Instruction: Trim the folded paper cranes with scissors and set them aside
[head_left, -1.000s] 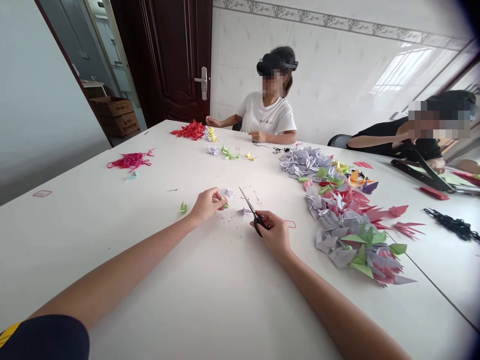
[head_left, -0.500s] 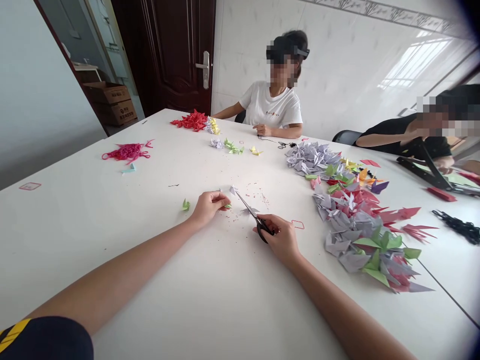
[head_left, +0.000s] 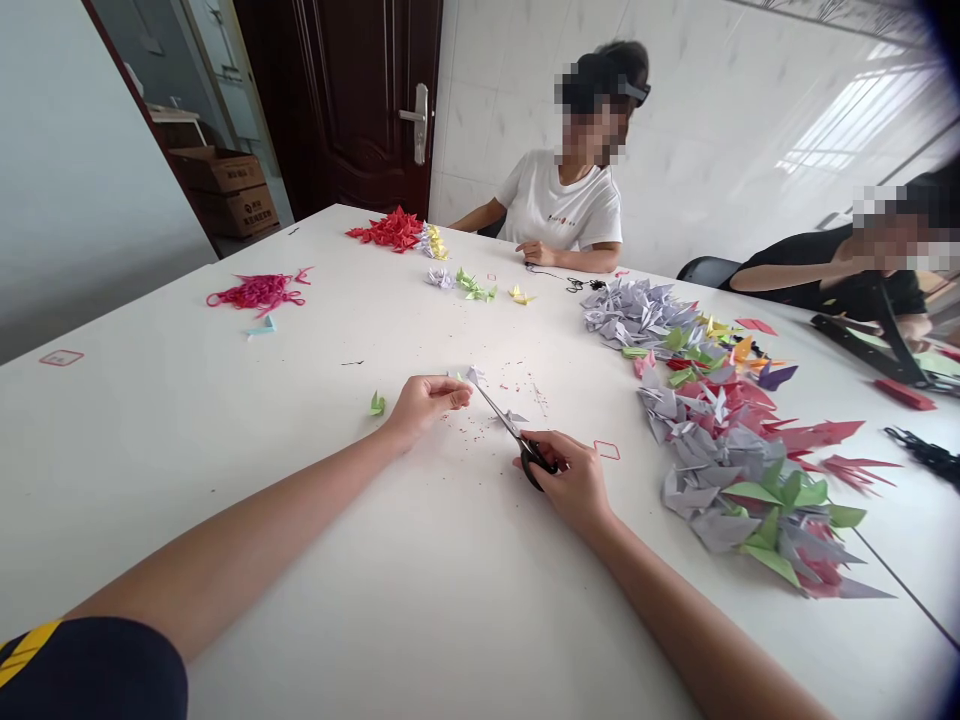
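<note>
a white table [head_left: 315, 560] seen from above, with a person's two bare hands over it. the right hand [head_left: 574, 478] is closed around the black handles of a pair of scissors [head_left: 537, 466]; from this grip the slim blades, nearly together, point toward ten to eleven o'clock. the left hand [head_left: 426, 408], at ten o'clock from the right, is pinched, with a small piece of green paper [head_left: 460, 378] showing above its fingertips; most of that piece is hidden.

a lavender folded crane [head_left: 475, 373] lies near the scissor tip, at one o'clock from the left hand. another pale crane [head_left: 514, 417] lies by the blades. a green crane [head_left: 377, 404] sits at nine o'clock from the left hand. tiny red scraps [head_left: 517, 380] dot the table around the blades. at three o'clock from the right hand spreads a big heap of paper cranes [head_left: 724, 440]. tangled pink cord [head_left: 262, 291] lies toward ten o'clock. across the table, near one o'clock, sits a person in a white shirt [head_left: 562, 207].
</note>
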